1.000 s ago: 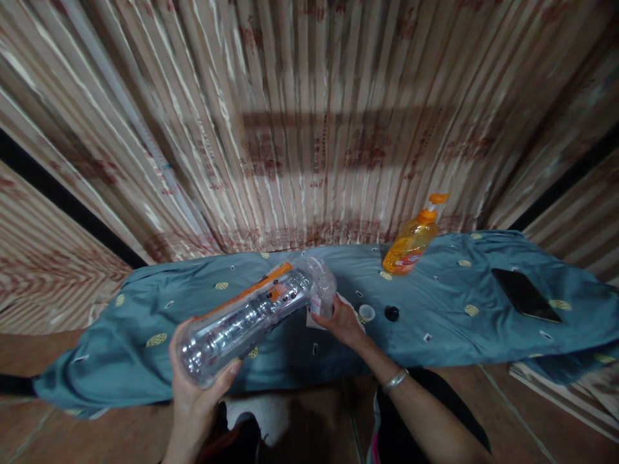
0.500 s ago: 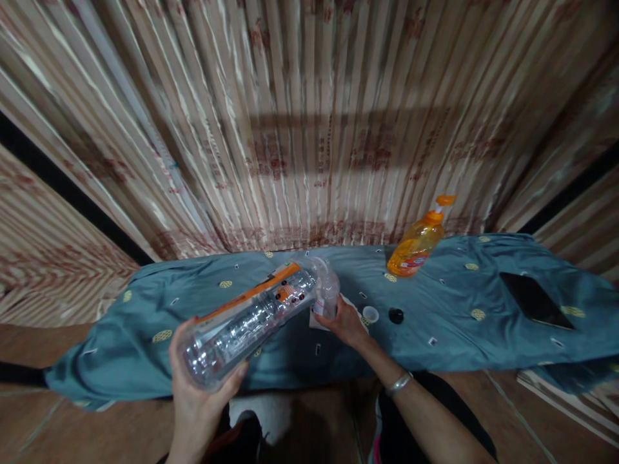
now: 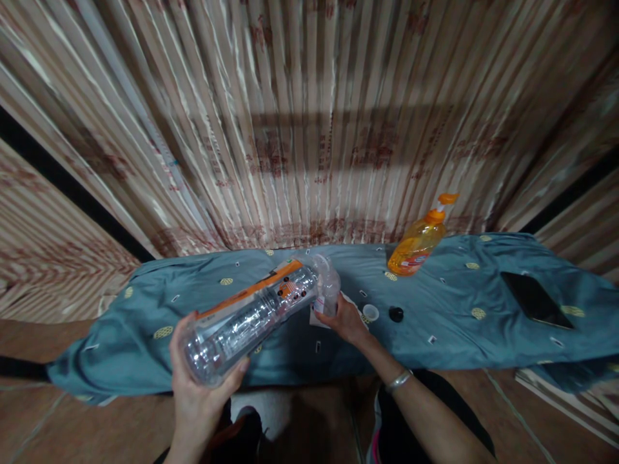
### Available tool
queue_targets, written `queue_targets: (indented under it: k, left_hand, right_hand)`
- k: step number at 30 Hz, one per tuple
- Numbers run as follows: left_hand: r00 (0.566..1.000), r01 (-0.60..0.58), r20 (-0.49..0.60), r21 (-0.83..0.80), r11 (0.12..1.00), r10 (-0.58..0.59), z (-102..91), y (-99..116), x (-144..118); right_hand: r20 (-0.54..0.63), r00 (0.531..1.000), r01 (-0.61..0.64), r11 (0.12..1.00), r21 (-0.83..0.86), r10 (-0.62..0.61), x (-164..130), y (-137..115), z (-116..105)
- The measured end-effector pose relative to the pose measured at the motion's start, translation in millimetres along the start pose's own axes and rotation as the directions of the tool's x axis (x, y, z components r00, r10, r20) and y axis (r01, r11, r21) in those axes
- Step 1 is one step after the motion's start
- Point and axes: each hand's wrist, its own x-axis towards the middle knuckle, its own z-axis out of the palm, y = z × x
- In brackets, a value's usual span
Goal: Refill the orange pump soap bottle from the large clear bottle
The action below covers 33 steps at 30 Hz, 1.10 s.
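Observation:
My left hand [image 3: 206, 386] is closed round the base of a large clear plastic bottle [image 3: 256, 325] with an orange label. The bottle lies tilted, its neck end pointing up and right. At that end it meets a smaller clear bottle [image 3: 329, 287], which my right hand [image 3: 347, 319] grips from the right. Exactly how the two mouths meet is too blurred to tell. A pale sheet of paper [image 3: 319, 321] lies beneath the smaller bottle. Right of my right hand are a white cap [image 3: 371, 313] and a black cap [image 3: 396, 314].
An orange pump bottle [image 3: 416, 248] stands at the back of the teal cloth-covered surface [image 3: 449, 335]. A dark tablet or phone [image 3: 536, 299] lies at the right. Behind hangs a striped curtain [image 3: 309, 142], and black poles flank both ends.
Both hands keep their grip on the two bottles, which stay end to end in nearly the same pose. The view has shifted very slightly.

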Motion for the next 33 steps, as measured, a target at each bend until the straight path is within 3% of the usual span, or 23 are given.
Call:
queue_targets:
  k: [10, 33]
  left_hand:
    - [0.997, -0.082, 0.005, 0.106, 0.991, 0.082, -1.3, -4.3, 0.9]
    - [0.996, -0.092, 0.017, 0.101, 0.991, 0.091, -2.2, -8.4, 1.1]
  right_hand:
    - [-0.014, 1.0, 0.009, 1.0, -0.001, -0.009, 0.7, -0.3, -0.3]
    - [0.0, 1.0, 0.005, 1.0, -0.005, -0.005, 1.6, 1.8, 0.8]
